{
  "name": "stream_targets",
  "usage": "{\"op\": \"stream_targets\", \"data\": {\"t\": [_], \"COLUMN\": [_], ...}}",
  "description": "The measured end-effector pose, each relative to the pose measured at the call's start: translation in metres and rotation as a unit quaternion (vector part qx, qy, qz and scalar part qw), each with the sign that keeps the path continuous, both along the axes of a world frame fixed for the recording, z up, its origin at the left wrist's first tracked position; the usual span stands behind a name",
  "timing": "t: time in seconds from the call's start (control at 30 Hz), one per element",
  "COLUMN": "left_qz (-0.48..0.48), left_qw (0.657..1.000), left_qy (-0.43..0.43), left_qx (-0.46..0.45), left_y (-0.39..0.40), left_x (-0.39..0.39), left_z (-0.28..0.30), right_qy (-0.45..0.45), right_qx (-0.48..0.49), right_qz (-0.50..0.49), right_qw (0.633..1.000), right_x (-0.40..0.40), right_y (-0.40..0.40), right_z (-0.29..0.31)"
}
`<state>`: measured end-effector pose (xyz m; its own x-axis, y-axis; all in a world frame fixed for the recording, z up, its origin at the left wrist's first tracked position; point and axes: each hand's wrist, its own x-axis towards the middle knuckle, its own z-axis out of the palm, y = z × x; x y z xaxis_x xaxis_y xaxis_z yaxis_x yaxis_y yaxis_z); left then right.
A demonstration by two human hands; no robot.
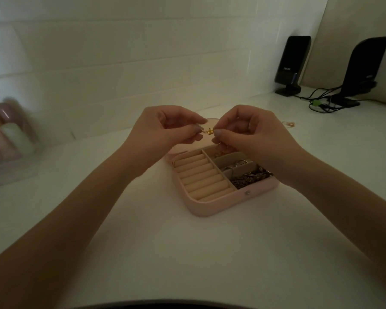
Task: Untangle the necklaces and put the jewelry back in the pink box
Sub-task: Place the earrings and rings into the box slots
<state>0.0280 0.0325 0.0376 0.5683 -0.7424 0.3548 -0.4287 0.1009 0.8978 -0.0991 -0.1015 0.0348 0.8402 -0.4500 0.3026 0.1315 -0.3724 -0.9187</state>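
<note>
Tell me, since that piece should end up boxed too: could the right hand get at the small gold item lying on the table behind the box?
Probably yes, once free. The right hand now pinches a gold charm with the left hand; bare table lies between it and the small gold item.

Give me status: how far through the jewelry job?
Done: pink box lies open, chains and silver pieces already in its right compartments. In hand: left hand and right hand pinch a gold piece above the box. Left: a small piece on the counter; ring rolls bare.
</note>
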Motion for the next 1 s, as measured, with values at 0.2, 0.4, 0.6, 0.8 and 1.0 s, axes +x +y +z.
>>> {"op": "stream_targets", "data": {"t": [0.2,0.4,0.6,0.8,1.0], "left_qz": [-0.008,-0.001,0.016,0.01,0.024], "left_qw": [1.0,0.992,0.983,0.973,0.954], "left_qy": [-0.009,-0.081,-0.127,-0.163,-0.241], "left_qx": [0.027,0.097,0.133,0.16,0.176], "left_y": [0.004,0.013,0.017,0.018,0.017], "left_x": [0.005,0.01,0.013,0.018,0.026], "left_z": [0.005,0.006,0.002,0.001,-0.003], "right_qy": [0.018,0.023,0.051,0.064,0.064], "right_qx": [-0.075,-0.183,-0.26,-0.319,-0.337], "right_qz": [-0.016,-0.041,-0.018,-0.022,-0.017], "right_qw": [0.997,0.982,0.964,0.945,0.939], "right_x": [0.0,0.0,0.001,0.003,0.007], "right_y": [0.0,0.005,0.014,0.016,0.018], "right_z": [-0.002,-0.006,-0.012,-0.015,-0.017]}}
